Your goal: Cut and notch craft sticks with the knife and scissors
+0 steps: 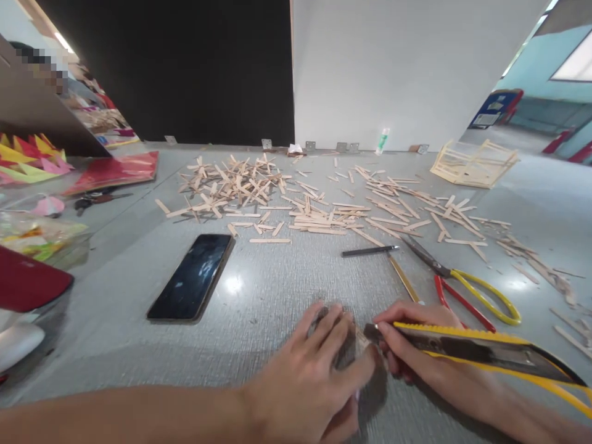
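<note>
The left hand (308,370) lies flat on the grey desk (259,296), fingers spread and pressed down over a small wooden piece (356,345) that is mostly hidden beneath them. The right hand (411,348) has its grip closed around a yellow utility knife (481,348), whose tip meets the wooden piece at the left fingertips. Just beyond lie yellow-handled scissors (467,287), a dark pen (369,251) and a yellow pencil (404,279). A black phone (193,277) lies face up to the left. Loose craft sticks (296,197) are scattered farther back, and a stick-built frame box (472,163) stands at the far right; its contents cannot be made out.
</note>
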Demonstrator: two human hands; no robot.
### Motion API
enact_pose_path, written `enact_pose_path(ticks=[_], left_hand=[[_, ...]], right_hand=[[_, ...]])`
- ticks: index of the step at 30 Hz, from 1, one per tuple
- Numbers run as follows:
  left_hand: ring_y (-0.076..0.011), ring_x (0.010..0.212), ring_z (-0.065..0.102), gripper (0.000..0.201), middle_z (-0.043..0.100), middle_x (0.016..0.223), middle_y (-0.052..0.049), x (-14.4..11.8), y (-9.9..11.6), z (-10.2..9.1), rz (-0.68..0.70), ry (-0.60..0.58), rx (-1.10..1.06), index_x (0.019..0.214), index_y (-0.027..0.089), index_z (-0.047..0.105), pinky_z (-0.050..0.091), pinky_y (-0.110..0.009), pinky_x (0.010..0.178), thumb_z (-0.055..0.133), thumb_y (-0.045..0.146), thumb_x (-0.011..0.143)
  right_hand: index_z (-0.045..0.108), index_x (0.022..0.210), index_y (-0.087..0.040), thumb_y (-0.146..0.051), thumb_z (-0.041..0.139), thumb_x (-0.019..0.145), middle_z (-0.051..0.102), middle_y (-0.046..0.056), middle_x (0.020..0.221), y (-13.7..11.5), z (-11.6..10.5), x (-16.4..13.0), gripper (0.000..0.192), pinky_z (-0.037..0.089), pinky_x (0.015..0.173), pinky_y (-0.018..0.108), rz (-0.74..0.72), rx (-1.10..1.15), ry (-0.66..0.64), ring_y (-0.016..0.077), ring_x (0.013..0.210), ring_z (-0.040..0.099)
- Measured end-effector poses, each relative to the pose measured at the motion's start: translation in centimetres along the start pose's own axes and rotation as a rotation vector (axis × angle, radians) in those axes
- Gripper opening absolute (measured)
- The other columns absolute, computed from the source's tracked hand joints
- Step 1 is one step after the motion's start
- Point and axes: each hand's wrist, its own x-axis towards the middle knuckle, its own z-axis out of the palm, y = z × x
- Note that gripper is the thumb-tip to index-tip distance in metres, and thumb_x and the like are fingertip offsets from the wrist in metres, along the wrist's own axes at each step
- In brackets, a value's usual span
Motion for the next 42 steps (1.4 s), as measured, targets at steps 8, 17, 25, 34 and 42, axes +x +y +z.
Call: enact_pose_path(ticks=[8, 17, 25, 34, 42], left_hand=[[-0.0492, 0.148, 0.041, 0.054, 0.051, 0.151, -0.036, -0.20, -0.21, 0.40, 0.082, 0.043, 0.034, 0.150, 0.008, 0.047, 0.034, -0.069, 0.119, 0.050, 0.034, 0.103], [-0.0491, 0.145, 0.045, 0.057, 0.053, 0.148, -0.037, -0.26, -0.36, 0.64, 0.091, 0.057, 0.070, 0.152, 0.007, 0.046, 0.034, -0.070, 0.118, 0.046, 0.037, 0.104], [-0.0484, 0.142, 0.050, 0.056, 0.057, 0.145, -0.035, -0.09, -0.30, 0.20, 0.102, 0.048, 0.098, 0.151, 0.006, 0.048, 0.033, -0.072, 0.117, 0.045, 0.038, 0.105], [-0.0489, 0.142, 0.049, 0.059, 0.056, 0.146, -0.034, -0.11, -0.07, 0.15, 0.087, 0.039, 0.120, 0.157, 0.007, 0.041, 0.033, -0.072, 0.116, 0.037, 0.042, 0.109], [-0.0526, 0.145, 0.043, 0.083, 0.047, 0.151, -0.038, -0.14, -0.06, -0.07, 0.128, -0.012, 0.186, 0.167, 0.009, 0.017, 0.034, -0.069, 0.115, 0.025, 0.066, 0.108]], right_hand=[[0.068, 0.079, -0.027, -0.049, 0.059, 0.102, 0.068, -0.005, 0.062, -0.17, 0.49, -0.39, 0.033, 0.046, 0.050, 0.024, -0.170, -0.218, 0.103, 0.0114, 0.050, 0.059], [0.069, 0.082, -0.027, -0.050, 0.061, 0.101, 0.069, -0.003, 0.065, -0.44, 0.58, -0.35, 0.031, 0.046, 0.048, 0.023, -0.129, -0.156, 0.081, 0.0115, 0.051, 0.059], [0.069, 0.085, -0.026, -0.049, 0.060, 0.102, 0.069, -0.004, 0.062, -0.77, 0.25, -0.18, 0.030, 0.045, 0.045, 0.021, -0.118, -0.125, 0.026, 0.0107, 0.050, 0.060], [0.068, 0.080, -0.027, -0.050, 0.059, 0.102, 0.065, -0.004, 0.061, -0.38, 0.53, -0.25, 0.033, 0.042, 0.047, 0.026, -0.154, -0.187, 0.077, 0.0125, 0.050, 0.056], [0.058, 0.071, -0.025, -0.045, 0.056, 0.104, 0.057, -0.004, 0.062, -0.81, 0.98, -0.27, 0.039, 0.043, 0.054, 0.029, -0.295, -0.322, 0.185, 0.0151, 0.055, 0.055]])
